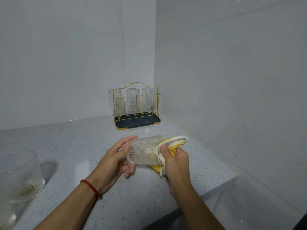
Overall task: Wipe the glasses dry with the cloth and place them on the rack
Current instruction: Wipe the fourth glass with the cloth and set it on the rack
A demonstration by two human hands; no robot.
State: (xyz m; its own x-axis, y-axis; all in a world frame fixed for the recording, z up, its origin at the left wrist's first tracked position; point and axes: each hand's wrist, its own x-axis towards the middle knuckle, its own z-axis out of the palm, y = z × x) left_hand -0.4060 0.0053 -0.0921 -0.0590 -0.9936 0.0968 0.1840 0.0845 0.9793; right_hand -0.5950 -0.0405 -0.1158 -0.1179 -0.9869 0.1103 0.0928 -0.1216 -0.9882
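Observation:
A clear ribbed glass (144,149) lies sideways in the air above the counter, its mouth turned to the right. My left hand (114,159) holds its base end, fingers wrapped round it. My right hand (175,161) grips a yellow cloth with white edging (174,144) pushed against the glass's mouth. In the back corner stands a gold wire rack on a dark tray (137,121). Three glasses hang upside down on its rear pegs, the middle one (132,98) among them; the front pegs are bare.
A speckled grey counter (83,146) runs into a white tiled corner. At the far left stands another clear ribbed glass vessel (21,175), partly cut off by the frame. The counter's front edge (216,186) drops off at the lower right.

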